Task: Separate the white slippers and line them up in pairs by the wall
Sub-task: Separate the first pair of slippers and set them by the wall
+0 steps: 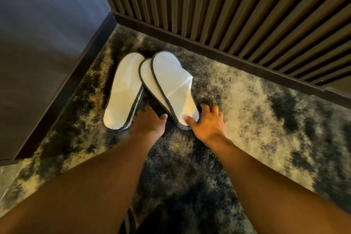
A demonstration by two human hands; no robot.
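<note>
White flat slippers with dark trim lie on the carpet in a corner. The left stack [123,89] points toward the corner, with another slipper edge showing under it. The right stack has a top slipper [171,83] overlapping one beneath it [147,77]. My left hand [149,121] hovers between the two stacks near their heels, fingers curled down, holding nothing that I can see. My right hand [208,121] rests at the heel of the top right slipper, thumb on its white surface, fingers spread on the carpet beside it.
A dark slatted wall [228,5] with a dark baseboard [209,51] runs along the back. A grey wall [38,34] with its own baseboard closes the left side. The mottled dark and cream carpet [266,119] stretches to the right.
</note>
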